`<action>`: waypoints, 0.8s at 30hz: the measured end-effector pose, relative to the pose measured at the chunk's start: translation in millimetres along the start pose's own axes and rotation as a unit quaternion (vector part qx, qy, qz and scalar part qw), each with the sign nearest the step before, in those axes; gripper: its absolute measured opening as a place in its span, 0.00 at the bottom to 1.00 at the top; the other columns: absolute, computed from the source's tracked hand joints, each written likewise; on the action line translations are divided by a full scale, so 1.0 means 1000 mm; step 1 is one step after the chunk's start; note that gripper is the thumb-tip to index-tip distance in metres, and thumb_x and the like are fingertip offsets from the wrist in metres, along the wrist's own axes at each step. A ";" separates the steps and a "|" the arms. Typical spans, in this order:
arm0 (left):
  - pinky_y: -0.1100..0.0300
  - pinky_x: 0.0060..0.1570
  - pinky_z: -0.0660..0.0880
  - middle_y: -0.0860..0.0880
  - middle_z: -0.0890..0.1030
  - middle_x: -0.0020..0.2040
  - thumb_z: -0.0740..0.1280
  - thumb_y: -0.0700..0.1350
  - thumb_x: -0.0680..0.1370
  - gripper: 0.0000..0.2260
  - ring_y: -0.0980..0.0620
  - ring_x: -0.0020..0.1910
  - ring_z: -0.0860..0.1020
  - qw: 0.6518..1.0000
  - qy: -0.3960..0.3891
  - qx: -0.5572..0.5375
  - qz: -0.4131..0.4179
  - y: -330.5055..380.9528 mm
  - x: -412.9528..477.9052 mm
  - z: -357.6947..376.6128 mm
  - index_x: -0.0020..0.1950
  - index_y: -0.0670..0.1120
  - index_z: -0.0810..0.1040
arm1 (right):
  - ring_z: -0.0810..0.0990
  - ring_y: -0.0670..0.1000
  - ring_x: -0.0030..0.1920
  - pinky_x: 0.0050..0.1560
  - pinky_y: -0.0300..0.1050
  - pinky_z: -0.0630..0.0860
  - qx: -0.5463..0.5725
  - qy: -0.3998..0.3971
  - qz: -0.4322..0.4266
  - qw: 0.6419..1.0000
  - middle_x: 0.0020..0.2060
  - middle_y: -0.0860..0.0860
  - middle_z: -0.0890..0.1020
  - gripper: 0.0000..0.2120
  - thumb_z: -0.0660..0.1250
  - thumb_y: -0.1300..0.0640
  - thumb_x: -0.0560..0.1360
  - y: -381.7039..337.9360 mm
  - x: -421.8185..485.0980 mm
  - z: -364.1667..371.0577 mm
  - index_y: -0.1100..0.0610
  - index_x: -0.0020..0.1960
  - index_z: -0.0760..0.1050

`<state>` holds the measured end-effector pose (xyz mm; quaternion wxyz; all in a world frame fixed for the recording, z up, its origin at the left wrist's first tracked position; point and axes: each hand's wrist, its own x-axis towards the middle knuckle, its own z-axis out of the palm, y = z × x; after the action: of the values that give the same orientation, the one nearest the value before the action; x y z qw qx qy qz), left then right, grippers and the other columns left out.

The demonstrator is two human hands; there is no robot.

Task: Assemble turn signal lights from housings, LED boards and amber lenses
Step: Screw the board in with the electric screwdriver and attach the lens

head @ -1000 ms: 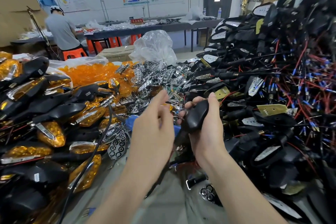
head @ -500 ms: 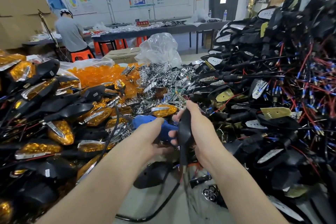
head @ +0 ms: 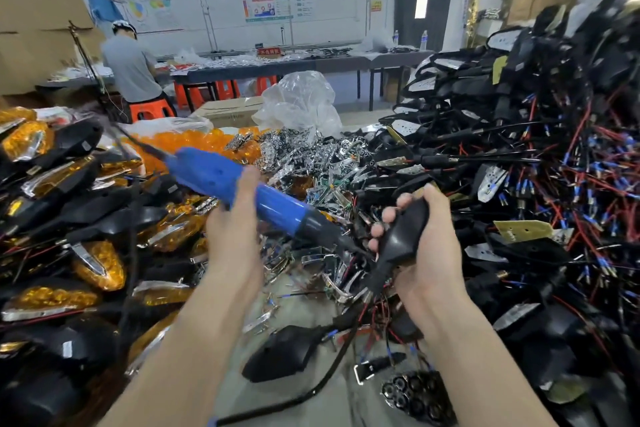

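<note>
Grips the blue screwdriver [head: 242, 191] in the left hand [head: 235, 236], raised off the parts heap where it lay half a second ago, tip slanting down toward the black housing [head: 401, 232]. Still clasps that housing in the right hand [head: 433, 246], above the table [head: 339, 402]. Behind: crumpled clear plastic bag [head: 301, 104], contents unclear; cardboard box [head: 225, 113], inside hidden; amber lenses [head: 187, 142] heaped alongside

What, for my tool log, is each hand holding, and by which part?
The left hand grips the blue electric screwdriver around its middle; the right hand holds a black turn signal housing by its wide body.
</note>
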<state>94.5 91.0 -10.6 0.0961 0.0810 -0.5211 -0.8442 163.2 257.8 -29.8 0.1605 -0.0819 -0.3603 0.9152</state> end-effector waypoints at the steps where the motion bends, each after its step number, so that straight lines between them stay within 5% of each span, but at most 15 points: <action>1: 0.52 0.55 0.78 0.54 0.81 0.40 0.72 0.53 0.76 0.12 0.54 0.43 0.80 0.996 0.003 -0.084 0.007 0.012 0.003 -0.001 0.51 0.46 0.77 | 0.75 0.51 0.26 0.26 0.43 0.75 0.005 0.005 -0.005 1.000 0.30 0.52 0.77 0.21 0.61 0.44 0.83 0.001 0.001 -0.002 0.52 0.35 0.76; 4: 0.53 0.49 0.81 0.49 0.83 0.45 0.70 0.52 0.77 0.12 0.50 0.47 0.84 0.965 -0.035 -0.259 0.021 0.043 0.010 -0.008 0.54 0.47 0.73 | 0.75 0.51 0.27 0.27 0.45 0.76 -0.009 0.007 0.020 1.000 0.30 0.53 0.77 0.22 0.61 0.42 0.83 0.012 0.003 -0.002 0.54 0.36 0.77; 9: 0.65 0.35 0.75 0.55 0.77 0.38 0.66 0.53 0.80 0.09 0.59 0.33 0.75 0.965 -0.091 -0.241 0.048 0.053 0.008 -0.007 0.52 0.48 0.76 | 0.78 0.52 0.28 0.32 0.48 0.79 -0.080 -0.021 0.055 0.995 0.31 0.54 0.79 0.23 0.63 0.40 0.81 0.034 0.012 -0.001 0.50 0.33 0.81; 13: 0.62 0.39 0.74 0.52 0.72 0.51 0.67 0.51 0.80 0.12 0.57 0.35 0.73 0.966 -0.076 -0.234 0.074 0.045 0.011 0.007 0.59 0.47 0.73 | 0.78 0.53 0.28 0.32 0.49 0.80 -0.116 -0.029 0.056 0.991 0.31 0.54 0.79 0.22 0.64 0.39 0.80 0.046 0.017 -0.001 0.49 0.33 0.81; 18: 0.61 0.41 0.76 0.47 0.72 0.50 0.68 0.46 0.80 0.09 0.56 0.35 0.74 0.971 -0.038 -0.222 0.084 0.031 0.012 0.014 0.58 0.45 0.76 | 0.79 0.53 0.29 0.32 0.49 0.79 -0.128 -0.029 0.040 0.991 0.30 0.53 0.79 0.21 0.66 0.36 0.75 0.053 0.018 0.000 0.49 0.33 0.81; 24: 0.61 0.36 0.76 0.47 0.73 0.51 0.69 0.44 0.79 0.09 0.55 0.33 0.76 0.966 -0.024 -0.241 0.087 0.027 0.013 0.016 0.57 0.44 0.75 | 0.80 0.53 0.30 0.32 0.49 0.80 -0.131 -0.034 0.037 0.990 0.31 0.53 0.80 0.22 0.63 0.38 0.80 0.057 0.015 0.000 0.49 0.34 0.81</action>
<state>80.7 89.6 20.2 0.1734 -0.0101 -0.3095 -0.9349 135.4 224.0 -68.9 0.1026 -0.0844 -0.4787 0.8679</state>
